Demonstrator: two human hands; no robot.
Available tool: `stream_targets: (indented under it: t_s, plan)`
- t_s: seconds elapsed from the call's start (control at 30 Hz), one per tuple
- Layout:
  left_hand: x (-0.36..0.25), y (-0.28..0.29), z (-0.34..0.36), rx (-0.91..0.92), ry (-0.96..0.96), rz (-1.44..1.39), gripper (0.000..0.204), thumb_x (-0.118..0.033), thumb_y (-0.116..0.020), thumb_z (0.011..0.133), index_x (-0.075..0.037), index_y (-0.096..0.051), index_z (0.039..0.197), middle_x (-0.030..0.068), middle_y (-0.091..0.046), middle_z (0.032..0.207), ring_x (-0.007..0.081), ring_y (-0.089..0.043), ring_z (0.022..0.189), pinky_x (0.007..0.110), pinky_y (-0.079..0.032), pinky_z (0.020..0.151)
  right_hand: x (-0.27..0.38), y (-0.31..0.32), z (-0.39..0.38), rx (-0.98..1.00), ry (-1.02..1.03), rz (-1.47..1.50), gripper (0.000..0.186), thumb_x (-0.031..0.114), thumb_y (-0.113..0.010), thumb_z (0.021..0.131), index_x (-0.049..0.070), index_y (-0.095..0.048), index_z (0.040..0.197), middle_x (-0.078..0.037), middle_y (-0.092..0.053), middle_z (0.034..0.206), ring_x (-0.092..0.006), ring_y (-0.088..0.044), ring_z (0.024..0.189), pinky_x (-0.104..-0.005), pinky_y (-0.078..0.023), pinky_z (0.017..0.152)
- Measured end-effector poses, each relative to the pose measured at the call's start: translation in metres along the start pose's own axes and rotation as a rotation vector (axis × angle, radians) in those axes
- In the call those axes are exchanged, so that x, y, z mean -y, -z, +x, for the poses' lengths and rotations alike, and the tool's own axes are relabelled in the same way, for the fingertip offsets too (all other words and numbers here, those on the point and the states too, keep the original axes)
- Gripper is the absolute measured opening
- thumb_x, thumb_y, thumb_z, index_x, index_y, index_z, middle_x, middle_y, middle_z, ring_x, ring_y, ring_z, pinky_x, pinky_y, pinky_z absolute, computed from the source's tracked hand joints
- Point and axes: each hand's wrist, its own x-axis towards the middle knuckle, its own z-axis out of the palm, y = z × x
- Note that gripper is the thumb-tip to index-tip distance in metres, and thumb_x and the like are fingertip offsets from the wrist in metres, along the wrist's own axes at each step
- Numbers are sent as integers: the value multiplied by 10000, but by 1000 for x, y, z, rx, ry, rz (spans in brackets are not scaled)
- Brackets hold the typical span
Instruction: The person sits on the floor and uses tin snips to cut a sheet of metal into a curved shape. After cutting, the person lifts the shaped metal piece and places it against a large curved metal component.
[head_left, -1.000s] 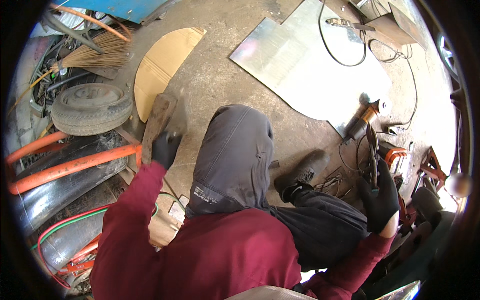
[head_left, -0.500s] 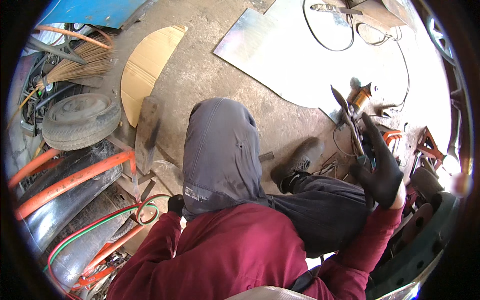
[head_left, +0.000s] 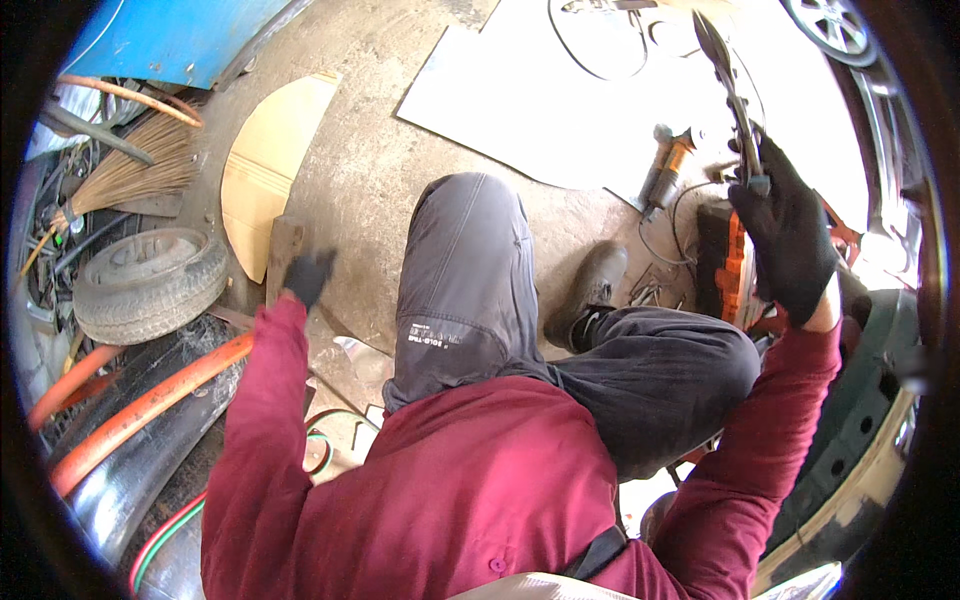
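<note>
My right hand (head_left: 792, 235), in a black glove, is closed round the handles of dark tin snips (head_left: 738, 95). Their long pointed blades reach up and away, above the right part of a pale metal sheet (head_left: 500, 110) on the floor. On the left, my gloved left hand (head_left: 310, 277) is out over the near end of a brown board (head_left: 286, 240). Motion blurs its fingers, and nothing in it can be made out. Between the sheet and my right hand lies an orange angle grinder (head_left: 676, 160) with a cord.
Curved cardboard (head_left: 262, 170) lies left of the sheet. A wheel with tyre (head_left: 150, 280), a straw broom (head_left: 140, 165) and orange metal tubing (head_left: 150, 410) crowd the left. An orange and black case (head_left: 735, 265) stands by my right knee. Red and green hoses (head_left: 170, 540) run at lower left.
My left hand has gone from beside my knee outward and forward to the board. The right hand has lifted the snips up and to the right, off the grinder. My view has shifted slightly.
</note>
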Motion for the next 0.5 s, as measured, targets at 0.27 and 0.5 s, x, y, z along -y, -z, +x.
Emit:
stream_targets:
  t_s: [0.27, 0.5]
  plan:
    - [-223, 131, 220, -138, 107, -728, 600, -605, -590, 975, -89, -635, 1279, 66, -638, 1129, 277, -611, 959, 453, -511, 839, 1, 14, 45, -200, 426, -310, 537, 44, -597, 956, -12, -490, 1479, -247, -619, 1219, -324, -662, 1059, -401, -528, 929]
    - [-170, 38, 404, -79, -41, -340, 517, -508, -472, 1043, -92, -687, 1260, 132, -701, 1201, 309, -662, 1021, 465, -516, 929, -129, -55, 82, 143, 185, -375, 570, 30, -605, 920, 22, -481, 1476, -232, -597, 1260, -396, -646, 1091, -445, -520, 957]
